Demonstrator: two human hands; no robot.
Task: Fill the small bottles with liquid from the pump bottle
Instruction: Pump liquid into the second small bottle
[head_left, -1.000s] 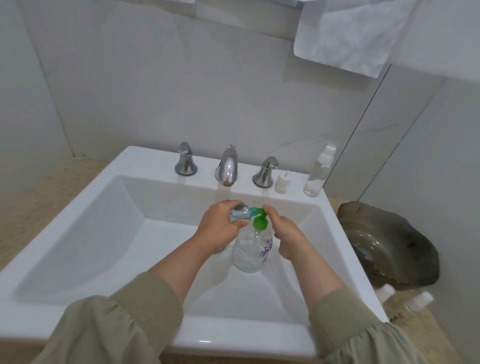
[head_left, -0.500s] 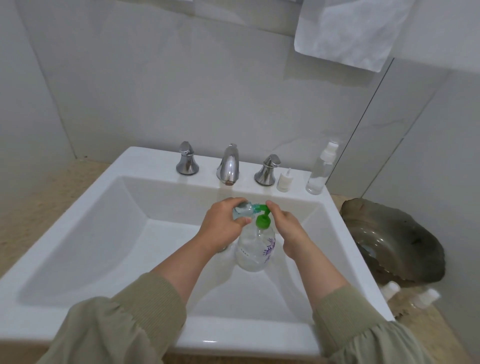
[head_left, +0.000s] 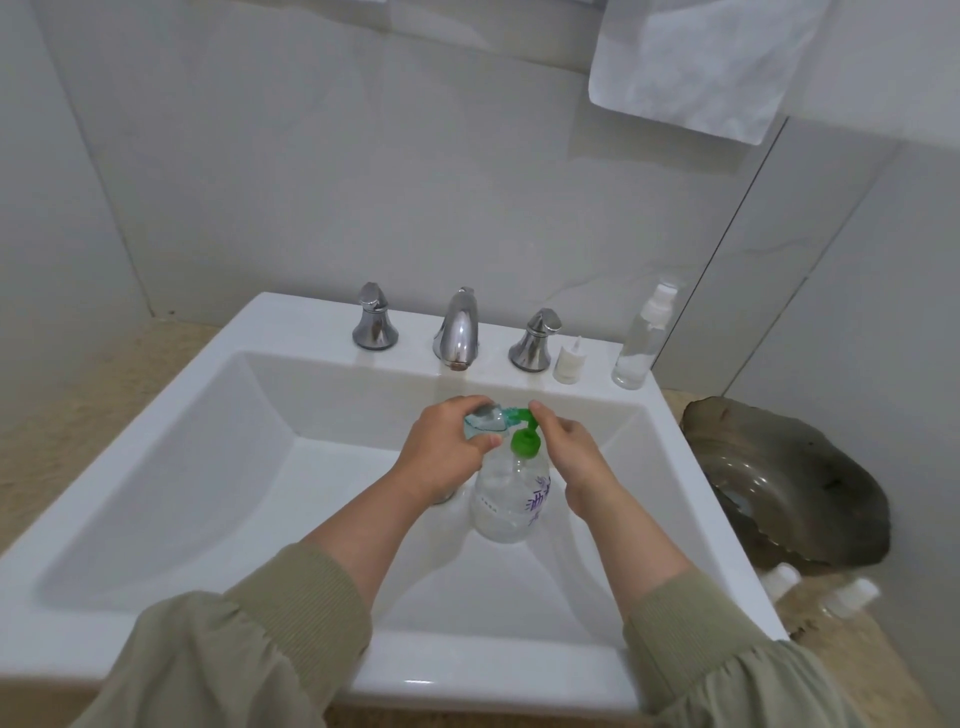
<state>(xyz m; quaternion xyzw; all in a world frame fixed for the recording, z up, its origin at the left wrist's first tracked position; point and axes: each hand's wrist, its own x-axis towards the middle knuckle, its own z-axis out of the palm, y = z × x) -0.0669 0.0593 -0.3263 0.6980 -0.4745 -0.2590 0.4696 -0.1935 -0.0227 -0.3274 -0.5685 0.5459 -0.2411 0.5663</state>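
The left hand (head_left: 441, 453) has its fingers curled round a small clear bottle (head_left: 482, 422), tilted against the green spout. The right hand (head_left: 577, 460) lays its forefinger on the pump head, its other fingers curled at the neck of the pump bottle (head_left: 511, 501), which stands mid-basin in the white sink (head_left: 208, 467).

The small bottle (head_left: 485, 422) in the left hand (head_left: 447, 449) is clear bluish plastic. The pump bottle (head_left: 511, 501) by the right hand (head_left: 574, 457) is clear glossy plastic with a green plastic pump (head_left: 523, 442). Under both hands the sink (head_left: 208, 467) is smooth, glossy white ceramic, and beyond them the tap (head_left: 457, 332) is polished metal.
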